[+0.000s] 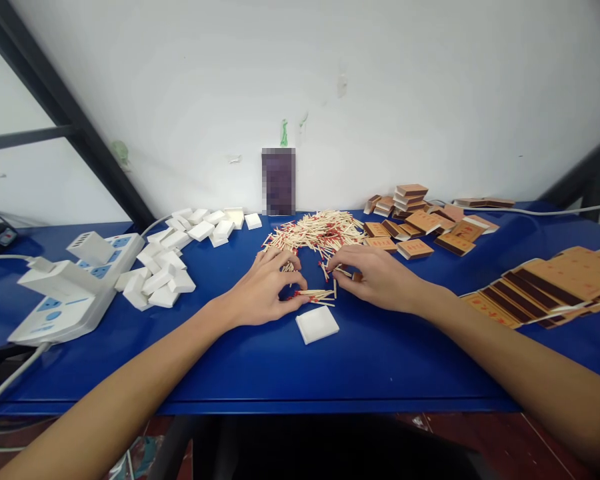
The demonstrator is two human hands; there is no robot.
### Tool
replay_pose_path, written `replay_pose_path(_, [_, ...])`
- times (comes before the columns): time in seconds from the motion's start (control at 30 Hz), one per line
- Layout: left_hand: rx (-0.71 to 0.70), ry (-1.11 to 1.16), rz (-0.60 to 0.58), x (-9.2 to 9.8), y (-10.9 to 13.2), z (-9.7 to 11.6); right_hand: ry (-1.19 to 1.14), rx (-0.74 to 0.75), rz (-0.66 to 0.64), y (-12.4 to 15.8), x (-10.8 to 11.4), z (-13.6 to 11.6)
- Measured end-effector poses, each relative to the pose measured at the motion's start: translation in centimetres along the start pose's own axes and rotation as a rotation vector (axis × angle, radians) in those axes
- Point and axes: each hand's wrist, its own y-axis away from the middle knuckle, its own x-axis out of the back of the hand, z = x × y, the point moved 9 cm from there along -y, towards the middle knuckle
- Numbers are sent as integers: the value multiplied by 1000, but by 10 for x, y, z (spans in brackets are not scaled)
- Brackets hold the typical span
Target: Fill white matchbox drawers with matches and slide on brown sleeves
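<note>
My left hand point(267, 290) is curled, its thumb and index fingertips closed around the head ends of a small bunch of matches point(317, 294) lying roughly sideways on the blue table. Across from it, my right hand point(380, 277) has its thumb and fingers pinched together over a few matches point(344, 270), partly hidden by the fingers. Just in front of the bunch lies a white matchbox tray point(318, 325), flat on the table. Beyond both hands spreads a large loose heap of red-tipped matches point(315, 230).
White inner trays point(167, 267) are heaped at the left, beside a power strip point(75, 300) with plugged-in chargers and cables. Printed matchbox sleeves point(423, 223) are piled at the back right. Flattened sleeves point(555, 283) lie overlapping at the right. A white wall point(205, 100) stands behind.
</note>
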Motion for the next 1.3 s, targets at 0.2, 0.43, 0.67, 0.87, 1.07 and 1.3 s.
replay_pose_path(0.2, [-92, 77, -16, 9, 4, 16, 39, 38, -32, 1, -4, 6])
replay_pose_path(0.43, [-206, 25, -52, 1, 6, 43, -13, 152, -43, 3, 10, -8])
replay_pose_path(0.67, [-258, 74, -113, 4, 11, 47, -22, 109, -134, 7, 0, -33])
replay_pose_path(0.87, [-165, -21, -21, 5, 6, 20, 36, 14, -245, 8, -14, -31])
replay_pose_path(1.07, [-91, -68, -38, 0, 3, 8, 19, 3, -297, 8, -23, -25])
replay_pose_path(1.3, [-7, -92, -41, -4, -4, -4, 101, 41, -195, 2, -27, -18])
